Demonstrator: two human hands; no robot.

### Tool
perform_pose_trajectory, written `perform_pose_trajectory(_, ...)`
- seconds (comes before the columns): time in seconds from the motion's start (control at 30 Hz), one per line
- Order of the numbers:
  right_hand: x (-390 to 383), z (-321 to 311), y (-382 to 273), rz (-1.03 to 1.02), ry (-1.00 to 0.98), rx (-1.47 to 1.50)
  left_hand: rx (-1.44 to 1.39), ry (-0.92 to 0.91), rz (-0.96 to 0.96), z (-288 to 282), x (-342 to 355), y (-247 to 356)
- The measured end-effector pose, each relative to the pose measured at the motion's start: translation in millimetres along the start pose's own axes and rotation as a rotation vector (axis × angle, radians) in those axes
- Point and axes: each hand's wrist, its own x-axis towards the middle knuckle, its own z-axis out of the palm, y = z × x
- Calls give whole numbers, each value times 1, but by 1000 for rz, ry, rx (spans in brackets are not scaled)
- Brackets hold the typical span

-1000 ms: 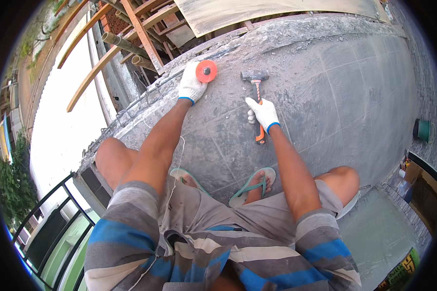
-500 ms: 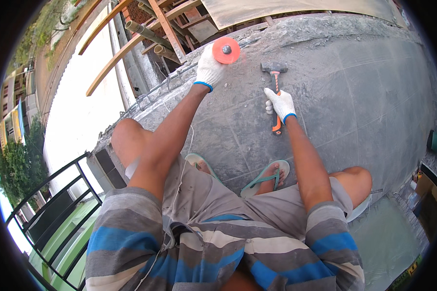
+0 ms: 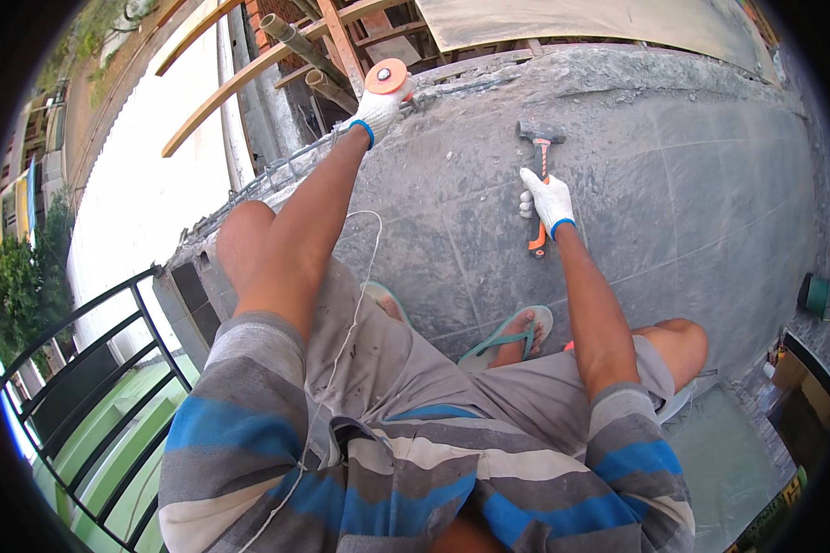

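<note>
My left hand (image 3: 378, 109), in a white knit glove with a blue cuff, is wrapped round a chisel with a round orange hand guard (image 3: 389, 76). Its metal striking end faces up, while the shaft and tip are hidden under the guard and glove. It is held at the broken concrete edge (image 3: 470, 88). My gloved right hand (image 3: 550, 199) grips a club hammer (image 3: 541, 134) by the middle of its black and orange handle. The dark steel head points away from me over the dusty grey floor, to the right of the chisel.
Beyond the edge stand bamboo poles (image 3: 290, 37), wooden beams (image 3: 221, 101) and a large board (image 3: 590, 26). A white roof (image 3: 129, 203) lies below at left. Black railing (image 3: 78, 323) is near left. A white cord (image 3: 355, 318) hangs over my left thigh.
My left hand has moved left and farther away with the chisel, up to the broken edge. My right hand and hammer have shifted slightly right in view.
</note>
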Motion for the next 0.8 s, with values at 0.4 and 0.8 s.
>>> perform_pose_trajectory(0.4, -5, 3, -1, 8, 18, -38, 882, -601, 515, 43, -43, 37)
perform_pose_trajectory(0.8, 2, 3, 6, -27, 10, -61, 386, 56, 182, 62, -53, -10)
